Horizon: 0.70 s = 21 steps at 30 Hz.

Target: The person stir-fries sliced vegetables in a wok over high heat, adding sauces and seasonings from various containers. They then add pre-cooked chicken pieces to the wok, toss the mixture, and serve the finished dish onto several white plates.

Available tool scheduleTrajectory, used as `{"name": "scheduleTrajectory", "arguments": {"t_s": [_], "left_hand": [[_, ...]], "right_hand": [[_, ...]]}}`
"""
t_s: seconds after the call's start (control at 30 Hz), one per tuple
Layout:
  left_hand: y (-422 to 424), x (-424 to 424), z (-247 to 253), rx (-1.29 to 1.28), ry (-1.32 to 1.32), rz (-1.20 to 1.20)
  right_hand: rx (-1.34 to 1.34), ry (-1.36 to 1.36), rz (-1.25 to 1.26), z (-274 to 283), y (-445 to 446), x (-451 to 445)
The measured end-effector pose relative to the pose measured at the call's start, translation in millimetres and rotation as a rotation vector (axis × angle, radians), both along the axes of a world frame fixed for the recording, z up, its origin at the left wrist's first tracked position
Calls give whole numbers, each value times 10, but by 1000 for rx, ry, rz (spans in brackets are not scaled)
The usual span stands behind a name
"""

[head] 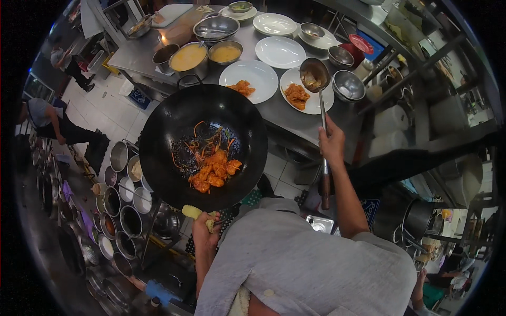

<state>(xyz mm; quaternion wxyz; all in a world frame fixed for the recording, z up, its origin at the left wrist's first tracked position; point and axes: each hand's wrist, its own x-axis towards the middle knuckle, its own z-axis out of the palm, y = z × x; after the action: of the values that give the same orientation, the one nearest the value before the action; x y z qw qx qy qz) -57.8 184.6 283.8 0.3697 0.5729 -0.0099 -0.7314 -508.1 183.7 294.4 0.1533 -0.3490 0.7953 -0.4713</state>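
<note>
My left hand (205,229) grips the near handle of a large black wok (158,126) through a folded yellow cloth (191,211). Orange-glazed chunks of food (215,172) lie with thin orange and green vegetable strips in the wok's lower half. In my right hand (333,140) is a long-handled metal ladle (315,75), with some food in its bowl. The ladle's bowl is over a white plate (316,103) that carries a small orange heap of food (296,96). A second white plate (261,75), partly behind the wok's rim, holds a similar heap (242,88).
More white plates (280,52) and steel bowls (348,85) stand on the steel counter (290,122). Pots of yellow liquid (189,57) sit beyond the wok. At left are several round seasoning containers (131,221). Two people (51,118) are on the left side; steel shelving (415,138) rises at right.
</note>
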Motion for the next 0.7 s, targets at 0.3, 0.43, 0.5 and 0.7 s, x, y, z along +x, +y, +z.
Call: {"name": "scheduleTrajectory", "arguments": {"t_s": [0.3, 0.43, 0.5, 0.7], "left_hand": [[38, 42, 1, -79, -75, -50], [94, 82, -116, -107, -77, -55], [146, 72, -97, -144, -94, -61], [265, 107, -154, -136, -150, -43]], "right_hand": [[-223, -1014, 187, 521, 146, 376], [207, -647, 464, 909, 240, 1042], [292, -468, 601, 780, 275, 1183], [424, 109, 800, 700, 219, 1568]]}}
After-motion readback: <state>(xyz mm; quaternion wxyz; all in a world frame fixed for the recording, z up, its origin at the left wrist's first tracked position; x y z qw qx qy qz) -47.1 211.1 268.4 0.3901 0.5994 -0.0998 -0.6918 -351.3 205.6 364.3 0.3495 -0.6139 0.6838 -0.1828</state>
